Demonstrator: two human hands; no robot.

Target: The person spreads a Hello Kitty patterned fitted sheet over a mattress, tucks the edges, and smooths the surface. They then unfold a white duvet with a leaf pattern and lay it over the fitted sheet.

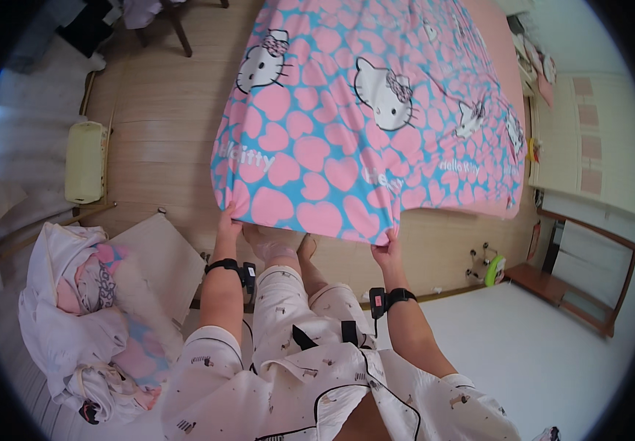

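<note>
A thin bed cover [316, 151], blue with pink hearts and white cartoon cat faces, stretches away from me over the bed. Its near edge is raised off the bed and pulled fairly straight between my hands. At the left corner of that edge, my left hand [230, 216] is closed on the cloth. My right hand [386, 248] pinches the same edge farther right, where the fabric hangs in a fold. Beyond this hand the cover drapes lower over the bed's right part. A plain pink layer [495, 29] shows along the far right side.
To my left lies a heap of white and pink bedding [86, 301] beside a pale board-like panel [157, 253]. A cream basket [86, 163] stands by the left wall. Wooden-framed furniture [582, 272] and a green-and-white object [494, 270] are at the right. Wooden flooring [159, 103] runs left of the bed.
</note>
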